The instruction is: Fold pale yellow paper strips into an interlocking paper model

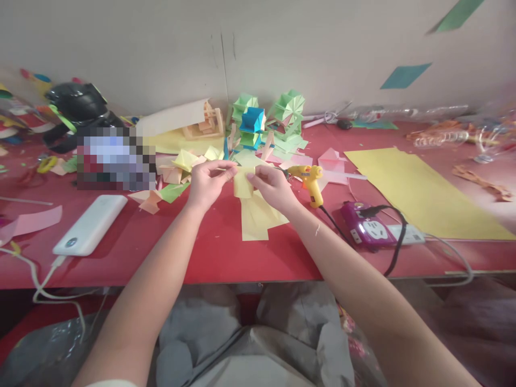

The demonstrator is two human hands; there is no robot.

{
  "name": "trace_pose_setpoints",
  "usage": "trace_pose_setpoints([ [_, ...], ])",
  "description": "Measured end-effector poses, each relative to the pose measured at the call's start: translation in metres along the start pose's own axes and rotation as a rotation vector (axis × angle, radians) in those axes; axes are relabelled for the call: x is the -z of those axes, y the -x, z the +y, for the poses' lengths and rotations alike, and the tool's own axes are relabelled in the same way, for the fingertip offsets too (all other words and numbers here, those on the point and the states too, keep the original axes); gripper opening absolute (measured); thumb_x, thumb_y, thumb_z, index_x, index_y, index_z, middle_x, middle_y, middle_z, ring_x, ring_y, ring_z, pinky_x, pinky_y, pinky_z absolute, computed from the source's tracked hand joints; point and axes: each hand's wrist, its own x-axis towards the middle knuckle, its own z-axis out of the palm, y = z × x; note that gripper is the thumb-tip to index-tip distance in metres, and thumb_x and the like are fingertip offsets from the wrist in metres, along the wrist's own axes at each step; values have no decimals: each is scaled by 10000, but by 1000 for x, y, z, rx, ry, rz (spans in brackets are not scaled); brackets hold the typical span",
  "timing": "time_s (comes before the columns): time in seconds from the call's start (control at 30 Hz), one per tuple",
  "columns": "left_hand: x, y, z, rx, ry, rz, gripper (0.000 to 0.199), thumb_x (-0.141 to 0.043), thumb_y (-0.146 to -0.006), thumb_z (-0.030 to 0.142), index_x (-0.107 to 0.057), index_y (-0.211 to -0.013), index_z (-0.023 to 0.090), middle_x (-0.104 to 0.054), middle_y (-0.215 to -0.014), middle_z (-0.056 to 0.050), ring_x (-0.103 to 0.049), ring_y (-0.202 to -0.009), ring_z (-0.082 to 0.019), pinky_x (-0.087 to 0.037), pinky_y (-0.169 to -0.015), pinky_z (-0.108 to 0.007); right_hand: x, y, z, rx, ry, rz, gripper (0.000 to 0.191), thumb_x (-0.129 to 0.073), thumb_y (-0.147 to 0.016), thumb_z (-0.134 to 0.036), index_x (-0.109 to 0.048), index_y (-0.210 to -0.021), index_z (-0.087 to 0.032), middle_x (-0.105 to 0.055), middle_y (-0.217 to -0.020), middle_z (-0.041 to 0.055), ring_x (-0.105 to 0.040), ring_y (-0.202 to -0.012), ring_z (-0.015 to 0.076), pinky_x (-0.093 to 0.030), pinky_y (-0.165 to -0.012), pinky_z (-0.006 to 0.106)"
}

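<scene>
On the red counter [226,269], both hands [208,185] [273,185] pinch a pale yellow paper piece [243,184], likely light, easily creased, best held by its edges.

Bare red bench [226,267] runs along the front edge, from the white power bank [91,226] to the purple socket block [367,226]. Paper models [252,126] block the way toward the back edge; the glue gun's cord [335,223] crosses the right side.
</scene>
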Motion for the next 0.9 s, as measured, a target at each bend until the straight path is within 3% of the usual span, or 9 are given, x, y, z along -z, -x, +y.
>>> trace_pose_setpoints([
  [0.37, -1, 1, 1, 10, -28, -27, 338, -902, -665, 459, -831, -879, 208, -805, -879, -67, -753, -828, -218, -627, -801, -332, -1, 3, -3, -20, 29, -30, 396, -617, -899, -520, -479, -698, -208, -426, -664, -21, -387, -649, 125, -299, -583, 289],
  [0.9, -2, 2, 0, 30, -47, -66, 364, -864, -710, 495, -827, -937, 212, -805, -965, -80, -754, -896, -231, -619, -869, -361, 0, 3, -3, -2, 21, -44, 379, -614, -906, -551, -572, -766, -202, -473, -672, -11, -412, -650, 135, -310, -586, 293],
])
